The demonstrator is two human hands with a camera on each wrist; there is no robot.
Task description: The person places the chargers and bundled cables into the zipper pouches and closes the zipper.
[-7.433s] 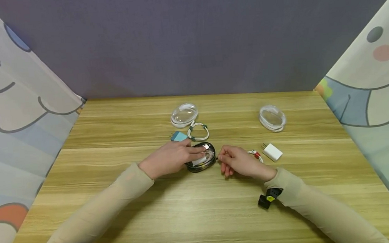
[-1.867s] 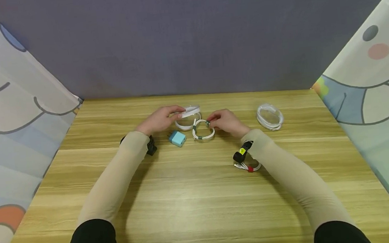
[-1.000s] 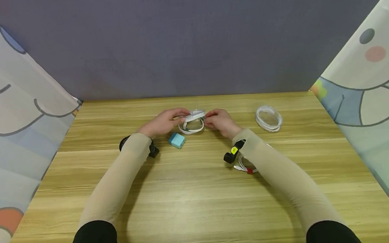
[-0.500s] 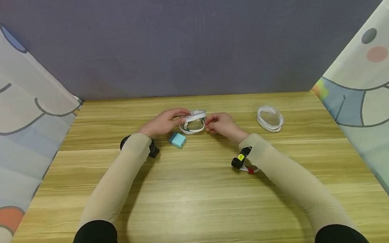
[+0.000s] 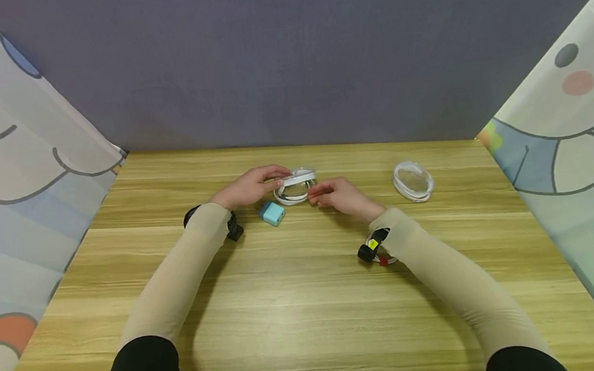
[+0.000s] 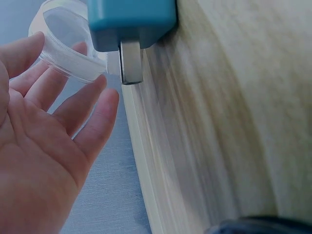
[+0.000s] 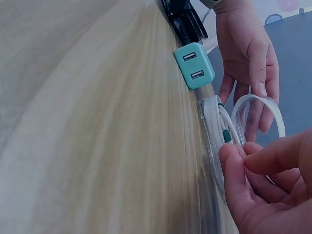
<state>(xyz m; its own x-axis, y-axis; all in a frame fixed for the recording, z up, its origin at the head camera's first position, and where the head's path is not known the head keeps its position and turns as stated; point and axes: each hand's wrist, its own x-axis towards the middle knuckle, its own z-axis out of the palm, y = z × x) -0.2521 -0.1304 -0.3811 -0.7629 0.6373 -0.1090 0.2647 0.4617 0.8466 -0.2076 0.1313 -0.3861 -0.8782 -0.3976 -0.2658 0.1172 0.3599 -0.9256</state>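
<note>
My left hand grips the raised lid of a round clear case with a white rim, thumb on one side and fingers on the other. Below it on the table lies the case's base. A coiled white cable with green ties sits in that base. My right hand is at the base's right edge, its curled fingertips pinching at the cable; they hide part of it. Just in front of the left fingers rests a light blue two-port USB charger, its metal prong showing in the left wrist view.
Another round clear case with a white rim lies to the right on the wooden table. Under my right wrist is a white cable with a red tie, mostly covered. A grey panel stands behind the table.
The black case, earlier under my left hand, is gone from view. The round case's lid has been raised and the green-tied cable moved into its base. Lately my right hand shifted slightly nearer.
</note>
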